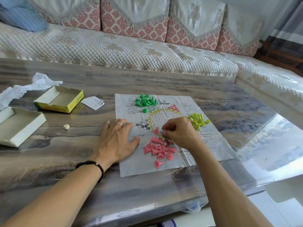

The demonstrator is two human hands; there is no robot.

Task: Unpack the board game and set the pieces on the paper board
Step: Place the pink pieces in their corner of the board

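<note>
A quilted sofa (114, 45) runs behind the far edge of a long, glossy grey table (164, 185). Near the middle of the table lies the creased paper board (211, 143), printed with a ring of small circles and blocks of text. Toward the table's left edge sit two open box halves: the white tray (18, 126) nearest the edge and the yellow-sided tray (60, 99) beyond it, with crumpled white plastic (24, 89) behind them. A small folded leaflet (93, 102) lies between the yellow-sided tray and the board.

The left hand (116, 141) rests flat on the board's left edge, fingers spread and straight, a ring on one finger and a dark bead bracelet (93, 166) at the wrist. The right hand (178, 131) hovers over the board's centre, fingertips gathered in a pinch; what they pinch cannot be made out.

Pink pieces (159, 149) are heaped near the board's near edge, one (156, 130) standing upright just left of the right hand. Green pieces (145, 101) cluster at the far left corner, yellow-green pieces (197, 120) at the right edge. A small pale die (66, 126) lies on the table left of the left hand.
</note>
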